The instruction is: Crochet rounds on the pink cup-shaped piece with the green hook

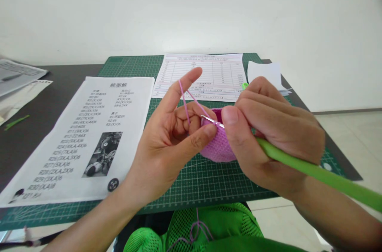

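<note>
A pink crocheted piece [219,144], rounded like a cup, is held up between both hands above the mat. My left hand [176,128] pinches its upper edge with thumb and bent fingers, while the index finger sticks up with pink yarn [184,103] looped over it. The yarn runs down from that fingertip to the work. My right hand [268,125] is closed round the green handle of a crochet hook [286,158]. The hook's silver tip lies at the edge of the piece, near my left thumb. My right fingers partly hide the piece's right side.
A green cutting mat [185,180] covers the dark table [68,73]. On it lie a printed pattern sheet [74,125] and a printed table sheet [203,73]; white paper slips [262,71] lie behind my right hand. Below the edge, yarn trails over a green mesh bag [223,224].
</note>
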Demonstrator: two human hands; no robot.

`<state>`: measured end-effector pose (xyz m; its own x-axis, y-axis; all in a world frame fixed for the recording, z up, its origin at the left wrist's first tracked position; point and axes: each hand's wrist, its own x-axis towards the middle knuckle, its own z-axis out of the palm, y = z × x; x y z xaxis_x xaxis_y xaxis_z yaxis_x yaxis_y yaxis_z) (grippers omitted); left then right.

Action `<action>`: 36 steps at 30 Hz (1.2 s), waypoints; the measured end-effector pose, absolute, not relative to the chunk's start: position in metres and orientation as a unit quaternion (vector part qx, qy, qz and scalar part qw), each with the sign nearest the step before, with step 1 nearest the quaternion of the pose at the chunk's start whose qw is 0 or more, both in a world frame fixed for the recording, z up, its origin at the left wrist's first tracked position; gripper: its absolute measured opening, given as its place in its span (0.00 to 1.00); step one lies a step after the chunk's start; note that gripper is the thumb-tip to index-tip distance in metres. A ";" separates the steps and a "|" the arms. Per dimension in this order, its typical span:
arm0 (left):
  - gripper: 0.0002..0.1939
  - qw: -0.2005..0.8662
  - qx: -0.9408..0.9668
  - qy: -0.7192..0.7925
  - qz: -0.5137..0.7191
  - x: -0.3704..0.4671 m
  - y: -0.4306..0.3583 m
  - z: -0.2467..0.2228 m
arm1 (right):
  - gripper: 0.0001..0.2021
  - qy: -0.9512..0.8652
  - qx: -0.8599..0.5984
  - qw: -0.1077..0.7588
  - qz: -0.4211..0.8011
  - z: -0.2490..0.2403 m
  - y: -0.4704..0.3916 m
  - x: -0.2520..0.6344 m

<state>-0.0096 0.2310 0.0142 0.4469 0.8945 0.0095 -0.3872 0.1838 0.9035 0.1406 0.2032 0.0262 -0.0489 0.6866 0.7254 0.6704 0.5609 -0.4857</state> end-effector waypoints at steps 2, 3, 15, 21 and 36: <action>0.37 0.715 0.440 0.284 0.463 -0.007 0.228 0.012 | 0.23 -0.744 -0.460 0.480 -0.068 0.026 0.206 0.141; 0.37 0.717 0.430 0.285 0.469 -0.006 0.227 0.011 | 0.22 -0.755 -0.447 0.468 -0.107 0.025 0.208 0.141; 0.37 0.775 0.347 0.288 0.442 -0.006 0.229 0.020 | 0.21 -0.744 -0.395 0.490 -0.225 -0.003 0.211 0.147; 0.34 0.813 0.330 0.270 0.397 -0.015 0.235 0.023 | 0.25 -0.782 -0.354 0.488 -0.157 0.025 0.211 0.152; 0.34 0.820 0.345 0.267 0.371 -0.015 0.237 0.021 | 0.18 -0.726 -0.446 0.498 0.162 0.043 0.190 0.168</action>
<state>-0.0155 0.2369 0.0213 0.5821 0.7925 -0.1823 -0.4240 0.4870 0.7636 0.1682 0.1902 0.0427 -0.1062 0.8083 0.5792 0.4861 0.5503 -0.6789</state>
